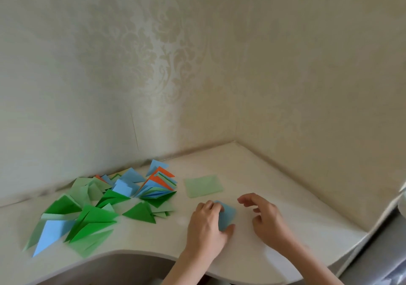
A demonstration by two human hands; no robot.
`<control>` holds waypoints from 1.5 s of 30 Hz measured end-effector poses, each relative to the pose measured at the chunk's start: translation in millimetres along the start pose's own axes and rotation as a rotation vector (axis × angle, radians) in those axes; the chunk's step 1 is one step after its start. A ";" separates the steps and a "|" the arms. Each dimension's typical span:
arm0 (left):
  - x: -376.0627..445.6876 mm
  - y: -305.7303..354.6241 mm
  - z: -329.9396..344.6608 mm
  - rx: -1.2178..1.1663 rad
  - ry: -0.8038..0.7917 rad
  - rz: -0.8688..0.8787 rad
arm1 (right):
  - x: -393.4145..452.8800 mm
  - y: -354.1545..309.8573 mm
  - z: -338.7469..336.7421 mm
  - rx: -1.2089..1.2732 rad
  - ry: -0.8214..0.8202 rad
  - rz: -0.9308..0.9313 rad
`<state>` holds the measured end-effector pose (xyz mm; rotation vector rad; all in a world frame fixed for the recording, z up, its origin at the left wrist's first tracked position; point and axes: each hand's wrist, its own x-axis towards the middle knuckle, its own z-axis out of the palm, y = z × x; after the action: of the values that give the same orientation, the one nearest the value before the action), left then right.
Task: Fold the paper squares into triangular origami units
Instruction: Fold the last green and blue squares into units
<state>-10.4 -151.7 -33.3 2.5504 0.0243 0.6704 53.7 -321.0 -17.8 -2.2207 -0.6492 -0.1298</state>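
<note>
Left hand pinching blue paper square, right hand loosely curled, holding nothing

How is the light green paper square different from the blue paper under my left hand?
The light green paper square lies flat and untouched; the blue paper is held by the left hand. The green square sits farther back toward the wall; the blue one sits nearer the desk edge. Both lie on the white desk.
</note>
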 end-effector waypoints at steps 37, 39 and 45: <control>-2.2 -45.9 -20.2 -0.100 0.117 -0.145 | 8.8 -42.7 66.4 -0.177 0.044 0.091; -1.5 -49.2 -20.2 -0.150 0.101 -0.179 | 9.9 -42.3 66.3 -0.146 0.041 0.113; -4.2 -56.9 -24.0 -0.223 0.072 -0.219 | 15.6 -36.4 61.4 -0.084 -0.043 0.169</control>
<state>-19.2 -91.4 -44.0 2.2686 0.2362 0.6398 42.2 -249.9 -30.0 -2.3543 -0.4842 -0.0230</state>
